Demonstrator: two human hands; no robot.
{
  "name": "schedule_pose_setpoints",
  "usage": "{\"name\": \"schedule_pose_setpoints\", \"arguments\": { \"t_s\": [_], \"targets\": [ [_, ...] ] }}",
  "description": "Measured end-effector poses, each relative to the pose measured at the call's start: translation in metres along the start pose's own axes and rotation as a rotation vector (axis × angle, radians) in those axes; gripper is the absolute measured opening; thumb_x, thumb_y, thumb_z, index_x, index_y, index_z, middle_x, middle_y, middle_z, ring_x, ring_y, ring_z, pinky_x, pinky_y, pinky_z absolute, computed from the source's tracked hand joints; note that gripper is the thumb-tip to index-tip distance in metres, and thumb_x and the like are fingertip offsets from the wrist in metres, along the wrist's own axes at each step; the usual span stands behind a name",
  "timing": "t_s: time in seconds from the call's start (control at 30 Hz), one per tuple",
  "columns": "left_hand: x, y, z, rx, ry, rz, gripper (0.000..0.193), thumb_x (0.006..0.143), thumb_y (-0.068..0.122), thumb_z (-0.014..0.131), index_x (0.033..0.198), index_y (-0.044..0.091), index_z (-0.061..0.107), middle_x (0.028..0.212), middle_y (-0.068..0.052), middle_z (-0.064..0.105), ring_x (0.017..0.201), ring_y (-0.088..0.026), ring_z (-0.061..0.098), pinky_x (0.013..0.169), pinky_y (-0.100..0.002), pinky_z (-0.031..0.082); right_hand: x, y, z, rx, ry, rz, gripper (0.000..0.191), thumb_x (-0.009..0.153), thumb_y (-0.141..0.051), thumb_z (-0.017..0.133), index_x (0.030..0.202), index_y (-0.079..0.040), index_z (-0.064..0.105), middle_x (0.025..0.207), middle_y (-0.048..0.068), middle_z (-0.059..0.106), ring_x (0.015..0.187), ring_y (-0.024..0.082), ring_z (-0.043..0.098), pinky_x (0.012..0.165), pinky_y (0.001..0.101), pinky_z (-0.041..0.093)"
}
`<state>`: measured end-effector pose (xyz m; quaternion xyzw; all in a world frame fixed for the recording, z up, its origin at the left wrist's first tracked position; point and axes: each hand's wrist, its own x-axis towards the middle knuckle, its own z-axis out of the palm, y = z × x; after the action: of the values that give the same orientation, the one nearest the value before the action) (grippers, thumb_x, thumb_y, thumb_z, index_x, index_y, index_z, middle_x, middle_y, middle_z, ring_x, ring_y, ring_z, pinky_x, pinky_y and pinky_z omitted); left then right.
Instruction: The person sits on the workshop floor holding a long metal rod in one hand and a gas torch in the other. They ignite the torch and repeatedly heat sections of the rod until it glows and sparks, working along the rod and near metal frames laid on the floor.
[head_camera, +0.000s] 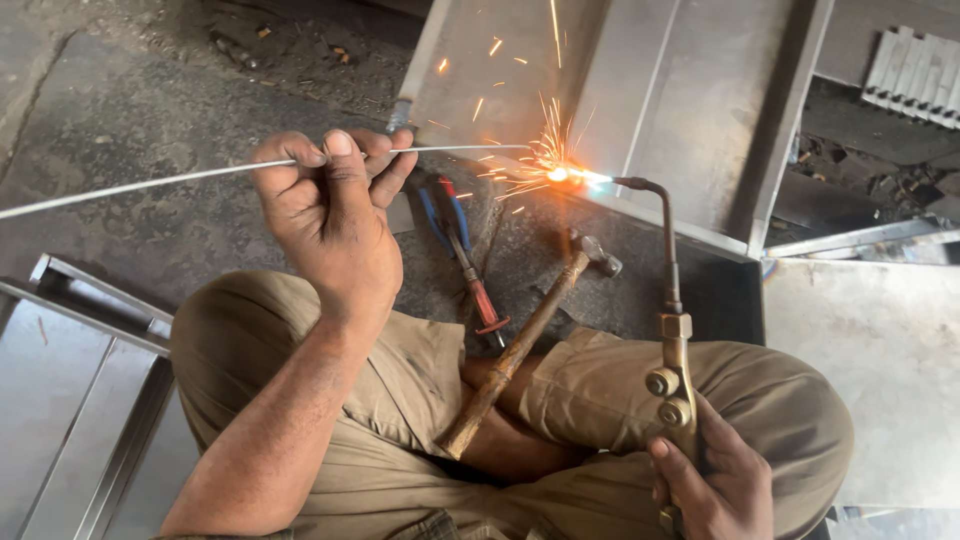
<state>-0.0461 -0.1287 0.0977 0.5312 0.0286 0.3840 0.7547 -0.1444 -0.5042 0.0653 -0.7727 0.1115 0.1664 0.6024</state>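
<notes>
Sitting on gritty concrete floor (150, 110), sheet-metal frame (690, 110)

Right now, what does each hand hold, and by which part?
Left hand pinches the wire rod partway along its length; right hand grips the torch at its brass valve body.

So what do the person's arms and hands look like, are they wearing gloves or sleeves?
No gloves and no sleeves show. The left hand and its forearm are bare right down to the elbow, with dusty, grimy smudges and short, plain fingernails. The right hand is bare too; only it and the wrist show. No rings, watch or bracelets show. Below them are loose olive-brown cloth trousers.
</notes>
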Motion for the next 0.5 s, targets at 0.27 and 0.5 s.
{"name": "schedule_pose_setpoints", "arguments": {
  "t_s": [0.27,0.5],
  "targets": [
    [-0.017,-0.008,0.018,-0.015,-0.027,-0.032,0.016,0.12,0.003,0.049,0.12,0.01,0.035,0.103,-0.012,0.065,0.102,-0.02,0.073,0.091,-0.037,0.068,-0.015,0.031,-0.032,0.05,-0.11,-0.141,0.071,0.094,0.004,0.071,0.16,0.007,0.044,0.07,0.01,0.069,0.05,0.014,0.064,0.045,0.0263,0.051],
    [-0.02,-0.012,0.02,-0.012,-0.041,-0.048,0.015,0.12,0.003,0.048,0.119,0.01,0.035,0.104,-0.011,0.063,0.103,-0.019,0.072,0.093,-0.038,0.068,-0.008,0.002,-0.014,0.034,-0.011,0.112,0.07,0.081,0.004,0.067,0.148,0.001,0.047,0.07,0.011,0.068,0.05,0.015,0.062,0.043,0.0295,0.05]
  ]
}}
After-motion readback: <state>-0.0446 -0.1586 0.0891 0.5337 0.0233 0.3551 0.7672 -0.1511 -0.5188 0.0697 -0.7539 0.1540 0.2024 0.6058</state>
